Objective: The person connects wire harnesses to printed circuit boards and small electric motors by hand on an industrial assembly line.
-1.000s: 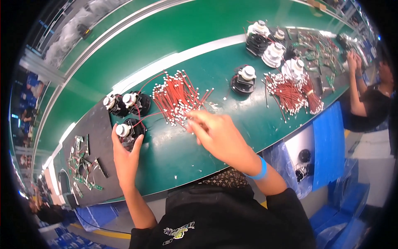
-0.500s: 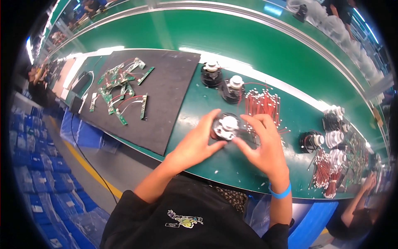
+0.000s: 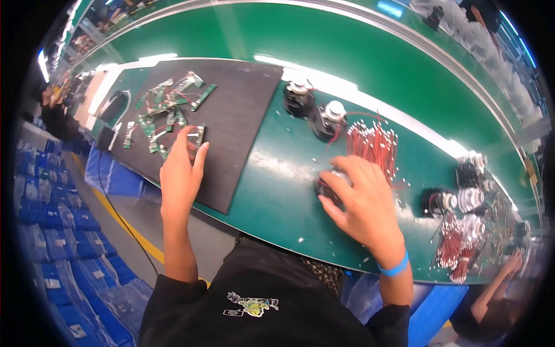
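My right hand (image 3: pixel 365 199) is closed around a round black housing (image 3: pixel 329 188) at the green bench top. Its fingers cover most of the part, so its white hub is largely hidden. My left hand (image 3: pixel 182 168) is over the black mat's front part, thumb and forefinger apart, holding nothing I can see. Just beyond its fingertips lies a narrow green circuit board (image 3: pixel 200 134). Farther up the mat is a loose pile of circuit boards (image 3: pixel 165 107) with thin red wires.
Two black housings with white hubs (image 3: pixel 299 99) stand behind my right hand, near a bundle of red wires (image 3: pixel 373 144). More housings (image 3: pixel 436 201) and red wire bundles (image 3: pixel 450 243) lie at the right. The black mat (image 3: pixel 231 139) covers the left bench. A co-worker's hand (image 3: pixel 511 264) shows far right.
My left hand has let go of the black housing and moved left over the mat to the circuit boards. My right hand keeps the housing, now slightly farther right.
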A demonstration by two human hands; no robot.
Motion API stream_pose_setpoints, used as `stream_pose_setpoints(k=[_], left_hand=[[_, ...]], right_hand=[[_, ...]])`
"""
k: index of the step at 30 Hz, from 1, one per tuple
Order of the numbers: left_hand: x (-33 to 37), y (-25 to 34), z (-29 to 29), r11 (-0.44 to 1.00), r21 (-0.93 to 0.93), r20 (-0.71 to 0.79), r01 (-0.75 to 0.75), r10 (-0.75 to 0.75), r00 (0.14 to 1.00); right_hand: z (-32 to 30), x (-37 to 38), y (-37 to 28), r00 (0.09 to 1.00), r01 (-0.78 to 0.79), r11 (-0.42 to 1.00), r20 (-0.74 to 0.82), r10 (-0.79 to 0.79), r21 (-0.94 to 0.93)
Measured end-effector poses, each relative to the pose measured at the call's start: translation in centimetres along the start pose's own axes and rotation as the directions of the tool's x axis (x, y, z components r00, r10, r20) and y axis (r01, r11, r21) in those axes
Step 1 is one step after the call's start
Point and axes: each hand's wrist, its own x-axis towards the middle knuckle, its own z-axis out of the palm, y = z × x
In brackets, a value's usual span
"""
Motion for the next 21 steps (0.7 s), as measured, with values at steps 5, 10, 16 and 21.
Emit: stream_pose_setpoints(k=[5, 10, 16, 21], left_hand=[[1.2, -0.9, 1.5, 0.951, 0.278, 0.043, -0.137, 0.131, 0.990], [1.9, -3.5, -0.1, 0.990, -0.076, 0.177, -0.119, 0.131, 0.976], [0.0, -1.4, -6.2, 0.880, -0.429, 0.291, 0.204, -0.079, 0.953], [-0.8, 0.2, -7.8, 0.906, -0.422, 0.198, -0.006, 0.099, 0.975]], right_hand=[[1.7, -0.8, 0.5, 0.995, 0.071, 0.997, -0.074, -0.069, 0.025], [1.8, -0.6, 0.9, 0.980, 0.065, 0.970, -0.196, -0.018, 0.235], [0.7, -1.1, 0.6, 0.915, -0.214, 0.604, -0.060, 0.400, 0.768], [0.2, -0.7, 0.8, 0.864, -0.170, 0.470, -0.099, 0.495, 0.866]])
